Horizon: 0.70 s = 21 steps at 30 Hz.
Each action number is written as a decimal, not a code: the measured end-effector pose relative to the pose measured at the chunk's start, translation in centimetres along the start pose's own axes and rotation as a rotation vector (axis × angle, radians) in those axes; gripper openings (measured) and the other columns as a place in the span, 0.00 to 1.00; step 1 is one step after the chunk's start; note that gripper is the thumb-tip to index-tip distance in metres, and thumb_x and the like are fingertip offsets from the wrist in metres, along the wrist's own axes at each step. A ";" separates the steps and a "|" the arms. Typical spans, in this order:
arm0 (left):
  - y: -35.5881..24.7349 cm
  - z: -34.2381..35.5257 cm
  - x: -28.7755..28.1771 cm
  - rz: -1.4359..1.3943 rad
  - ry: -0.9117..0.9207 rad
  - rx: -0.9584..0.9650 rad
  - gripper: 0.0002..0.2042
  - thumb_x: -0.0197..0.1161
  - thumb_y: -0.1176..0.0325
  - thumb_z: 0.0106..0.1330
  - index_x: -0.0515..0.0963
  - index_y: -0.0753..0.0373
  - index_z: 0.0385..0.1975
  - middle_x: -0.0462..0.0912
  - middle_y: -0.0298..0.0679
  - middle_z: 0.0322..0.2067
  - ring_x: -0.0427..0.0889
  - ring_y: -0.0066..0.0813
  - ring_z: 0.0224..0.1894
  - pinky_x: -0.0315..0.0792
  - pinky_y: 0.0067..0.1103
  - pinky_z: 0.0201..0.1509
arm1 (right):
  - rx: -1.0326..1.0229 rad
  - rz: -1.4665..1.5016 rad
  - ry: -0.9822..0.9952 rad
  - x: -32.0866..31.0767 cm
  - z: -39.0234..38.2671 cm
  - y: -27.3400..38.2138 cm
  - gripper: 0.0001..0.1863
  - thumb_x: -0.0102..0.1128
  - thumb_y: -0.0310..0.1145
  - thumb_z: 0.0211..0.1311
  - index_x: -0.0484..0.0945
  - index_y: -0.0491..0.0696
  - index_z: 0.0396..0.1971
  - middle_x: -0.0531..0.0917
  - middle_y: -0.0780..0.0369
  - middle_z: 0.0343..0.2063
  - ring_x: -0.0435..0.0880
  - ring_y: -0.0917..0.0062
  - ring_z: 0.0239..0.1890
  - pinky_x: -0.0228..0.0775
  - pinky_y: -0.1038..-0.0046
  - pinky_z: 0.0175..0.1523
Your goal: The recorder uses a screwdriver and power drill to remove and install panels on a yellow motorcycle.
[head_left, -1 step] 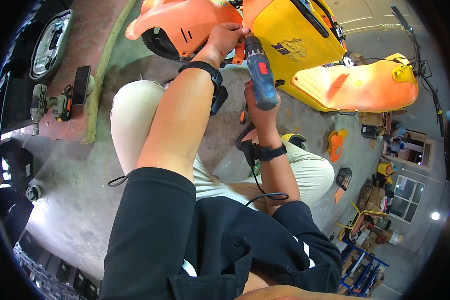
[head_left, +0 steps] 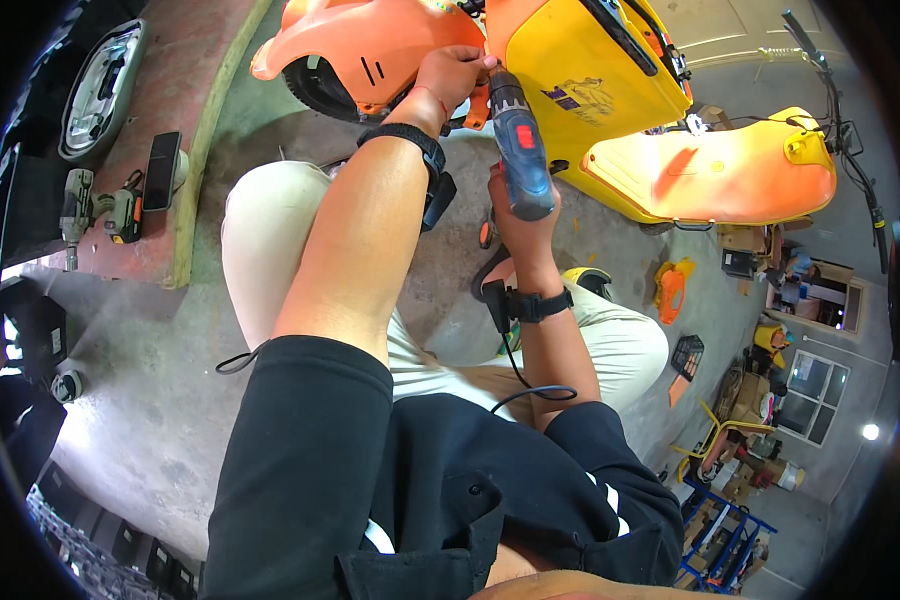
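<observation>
My right hand point(head_left: 523, 222) is wrapped around the grip of a blue-and-black cordless drill point(head_left: 524, 165) with a red patch on its body. The drill points away from me, its chuck up against the gap between orange and yellow body panels. Beside the chuck, my left hand point(head_left: 452, 78) has its fingertips pinched together; what they hold, if anything, is too small to make out. Left of that hand is an orange scooter fender point(head_left: 370, 55) over a black tyre point(head_left: 320, 88). A large yellow panel point(head_left: 580, 80) with a dark printed design rises to the right of the drill.
On a reddish platform point(head_left: 135, 235) at left lie an impact driver point(head_left: 78, 205), another power tool point(head_left: 125, 210), a phone point(head_left: 161, 170) and a grey shell point(head_left: 105, 90). An orange-yellow footboard point(head_left: 710, 175) extends right. An orange part point(head_left: 674, 290) and a black basket point(head_left: 687, 355) rest on the floor.
</observation>
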<state>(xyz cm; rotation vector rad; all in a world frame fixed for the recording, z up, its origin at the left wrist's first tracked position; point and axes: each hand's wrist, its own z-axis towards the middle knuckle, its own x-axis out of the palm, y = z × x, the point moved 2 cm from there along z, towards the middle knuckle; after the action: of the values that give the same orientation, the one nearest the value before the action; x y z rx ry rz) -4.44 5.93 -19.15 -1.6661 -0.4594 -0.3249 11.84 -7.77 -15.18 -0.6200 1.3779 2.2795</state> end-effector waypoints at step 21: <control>-0.5 -0.4 -0.1 0.003 -0.004 -0.047 0.14 0.62 0.70 0.69 0.79 0.73 0.49 0.85 0.39 0.41 0.81 0.24 0.41 0.75 0.19 0.49 | 0.019 0.024 -0.044 0.4 0.0 1.5 0.10 0.65 0.26 0.54 0.80 0.41 0.37 0.85 0.59 0.29 0.85 0.74 0.31 0.75 0.75 0.40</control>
<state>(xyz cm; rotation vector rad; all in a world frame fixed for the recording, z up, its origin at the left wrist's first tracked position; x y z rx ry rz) -4.76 5.60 -18.75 -1.7134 -0.4552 -0.3321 10.69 -8.41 -14.29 -0.5470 1.3922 2.2817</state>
